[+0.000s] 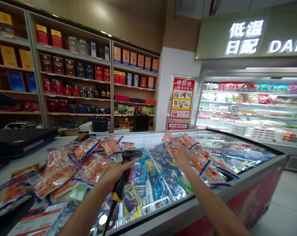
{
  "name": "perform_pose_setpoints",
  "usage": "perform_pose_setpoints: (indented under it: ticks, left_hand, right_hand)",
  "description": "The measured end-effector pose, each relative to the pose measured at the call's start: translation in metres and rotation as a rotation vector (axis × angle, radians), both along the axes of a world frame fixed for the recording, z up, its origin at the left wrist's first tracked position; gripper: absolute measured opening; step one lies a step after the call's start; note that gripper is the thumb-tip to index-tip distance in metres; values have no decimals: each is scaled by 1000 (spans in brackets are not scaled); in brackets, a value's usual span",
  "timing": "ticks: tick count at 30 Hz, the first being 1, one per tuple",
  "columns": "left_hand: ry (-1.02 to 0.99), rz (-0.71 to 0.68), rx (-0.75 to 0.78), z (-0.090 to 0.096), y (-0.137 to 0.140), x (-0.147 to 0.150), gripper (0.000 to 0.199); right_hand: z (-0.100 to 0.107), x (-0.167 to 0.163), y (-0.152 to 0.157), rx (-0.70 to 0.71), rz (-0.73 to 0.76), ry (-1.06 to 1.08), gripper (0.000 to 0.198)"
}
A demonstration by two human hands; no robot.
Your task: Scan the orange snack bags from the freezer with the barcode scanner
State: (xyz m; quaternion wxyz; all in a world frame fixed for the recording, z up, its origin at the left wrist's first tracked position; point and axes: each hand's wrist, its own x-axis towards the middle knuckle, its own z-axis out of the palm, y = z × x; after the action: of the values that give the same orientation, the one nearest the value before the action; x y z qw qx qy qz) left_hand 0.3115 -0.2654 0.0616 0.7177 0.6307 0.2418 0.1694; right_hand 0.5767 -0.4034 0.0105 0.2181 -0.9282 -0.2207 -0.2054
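Note:
My left hand [117, 172] is wrapped round a black and yellow barcode scanner [121, 183], its head pointing right and its cable hanging down. Over the right side of the chest freezer, my right hand [181, 156] has its fingers closed on a clear packet of shrimp [171, 141]; the fingertips are partly blurred. More blue-edged shrimp packets [202, 164] lie on the freezer's glass beside and beyond that hand. To the left of the scanner, a heap of similar packets [62, 170] spreads along the freezer and the counter.
The chest freezer [233, 196] holds colourful frozen bags [132, 201] under glass. A black device [20, 142] stands at the left. Behind are shelves of boxed bottles [77, 70], a red fire hydrant sign [182, 98] and a lit dairy cooler [251, 108].

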Motion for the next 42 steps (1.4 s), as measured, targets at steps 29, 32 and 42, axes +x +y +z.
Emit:
perform_pose_setpoints:
  ticks: [29,32,42]
  left_hand:
    - [-26,1,-34,11,6,0,32]
    - [-45,-39,-30,13,5,2,31]
    - [-93,-161,-25,28,-4,12,29]
  right_hand:
    - [-9,-31,81,110,199,-9,73]
    - [-12,-29,89,121,180,-95,72]
    - [-6,-32,89,93,202,-160,67]
